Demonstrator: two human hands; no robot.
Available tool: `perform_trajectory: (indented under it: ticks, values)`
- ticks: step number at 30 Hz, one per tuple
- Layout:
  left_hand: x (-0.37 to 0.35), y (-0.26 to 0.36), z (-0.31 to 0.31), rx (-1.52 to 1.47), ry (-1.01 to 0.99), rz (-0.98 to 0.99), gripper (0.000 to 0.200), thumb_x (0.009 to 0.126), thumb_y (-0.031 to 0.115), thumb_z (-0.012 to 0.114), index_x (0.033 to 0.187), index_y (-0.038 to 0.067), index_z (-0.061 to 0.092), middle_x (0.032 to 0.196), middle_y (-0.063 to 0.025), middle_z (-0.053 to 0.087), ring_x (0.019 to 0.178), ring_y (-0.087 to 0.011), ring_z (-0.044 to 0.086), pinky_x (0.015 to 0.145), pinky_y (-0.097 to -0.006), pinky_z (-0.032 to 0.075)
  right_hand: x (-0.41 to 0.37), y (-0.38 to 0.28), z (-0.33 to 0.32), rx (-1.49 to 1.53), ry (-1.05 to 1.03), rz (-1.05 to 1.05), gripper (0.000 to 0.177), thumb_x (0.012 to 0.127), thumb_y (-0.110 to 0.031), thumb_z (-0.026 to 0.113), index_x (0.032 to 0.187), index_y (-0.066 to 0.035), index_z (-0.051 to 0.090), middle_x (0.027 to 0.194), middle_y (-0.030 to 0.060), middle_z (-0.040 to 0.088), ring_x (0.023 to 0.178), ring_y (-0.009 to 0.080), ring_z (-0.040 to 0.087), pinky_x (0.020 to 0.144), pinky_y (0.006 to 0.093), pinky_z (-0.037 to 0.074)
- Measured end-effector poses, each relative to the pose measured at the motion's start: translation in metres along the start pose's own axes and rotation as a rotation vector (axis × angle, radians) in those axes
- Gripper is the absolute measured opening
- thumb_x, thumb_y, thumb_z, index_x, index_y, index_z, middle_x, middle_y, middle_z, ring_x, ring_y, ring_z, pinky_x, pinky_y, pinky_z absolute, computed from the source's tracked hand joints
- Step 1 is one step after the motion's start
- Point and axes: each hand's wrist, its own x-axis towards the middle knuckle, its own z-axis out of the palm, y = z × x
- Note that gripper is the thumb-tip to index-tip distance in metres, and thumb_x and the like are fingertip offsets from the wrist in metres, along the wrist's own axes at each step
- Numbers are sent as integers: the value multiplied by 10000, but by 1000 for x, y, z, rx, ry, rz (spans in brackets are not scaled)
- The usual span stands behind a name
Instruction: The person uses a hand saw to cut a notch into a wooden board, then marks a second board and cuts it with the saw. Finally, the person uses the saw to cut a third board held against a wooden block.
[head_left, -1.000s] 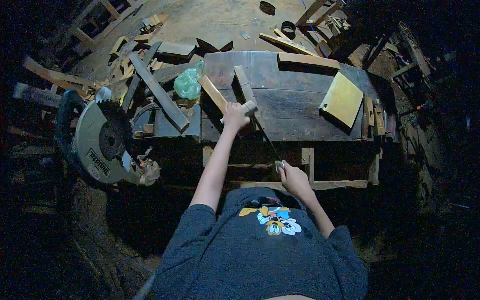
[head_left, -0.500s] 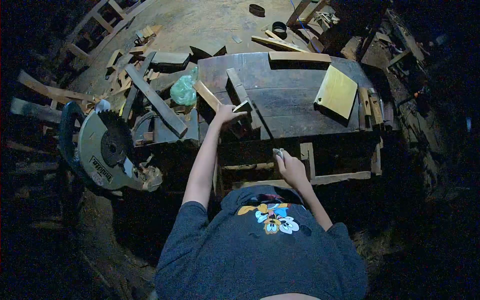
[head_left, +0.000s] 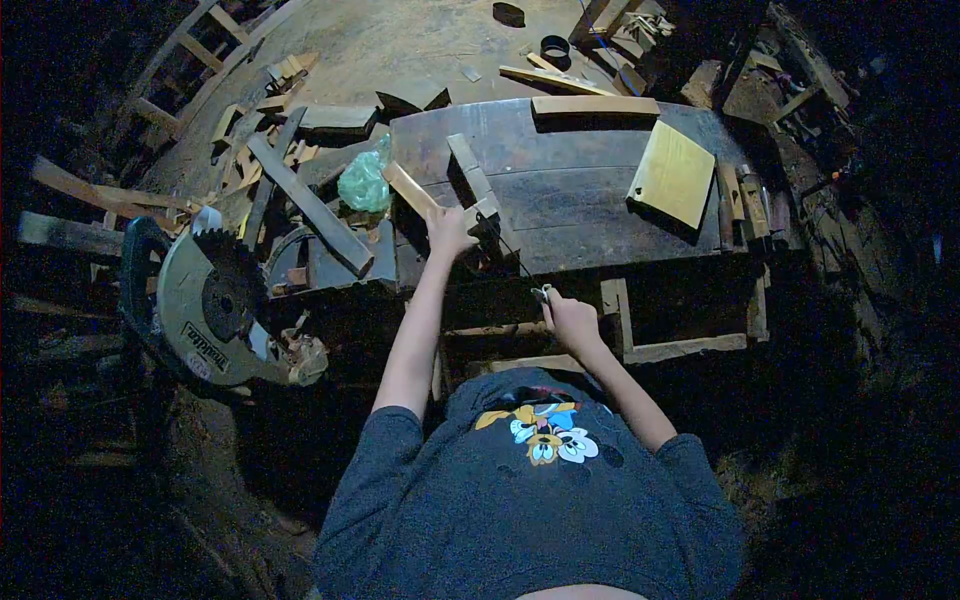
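My left hand (head_left: 450,232) is closed over a light wooden piece (head_left: 408,186) at the front left of the dark workbench (head_left: 570,215). A pale wood end (head_left: 482,208) shows just right of its fingers; whether both belong to one piece is hidden by the hand. My right hand (head_left: 573,322), in front of the bench edge, grips the handle of a thin dark-bladed handsaw (head_left: 515,258). Its blade slants up and left to the wood beside my left hand. Behind them lies a narrow wooden strip (head_left: 469,168).
To my left stands a circular saw (head_left: 215,310) with its toothed blade exposed. A green plastic bag (head_left: 365,183), a long board (head_left: 310,205) and scraps lie left of the bench. A yellowish block (head_left: 672,175) and a wood bar (head_left: 595,106) rest on it.
My right hand has moved left and slightly forward with the handsaw, so less blade shows between the hands. My left hand stays on the wood, its wrist turned a little.
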Motion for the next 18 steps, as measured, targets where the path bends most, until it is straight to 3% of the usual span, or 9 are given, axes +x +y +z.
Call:
perform_trajectory:
  ticks: [11,15,18]
  values:
    - [-2,2,9,30,128,-30,456,495,213,671,868,50,465,908,-91,508,949,-246,428,922,-424,221,9,-5,6,72,37,58,150,725,-203,474,802,-74,485,505,109,526,449,259,538,400,357,430]
    - [3,-2,13,14,115,-43,532,468,207,699,908,52,444,926,-96,480,962,-259,404,911,-401,228,30,-10,-30,41,-103,105,159,711,-182,472,815,-66,503,567,130,547,523,275,558,456,365,447]
    - [1,0,9,27,111,-33,522,473,226,698,898,55,449,906,-93,492,956,-245,416,920,-422,222,38,1,-47,83,-247,48,242,738,-233,449,930,-104,516,646,129,559,605,283,552,527,388,438]
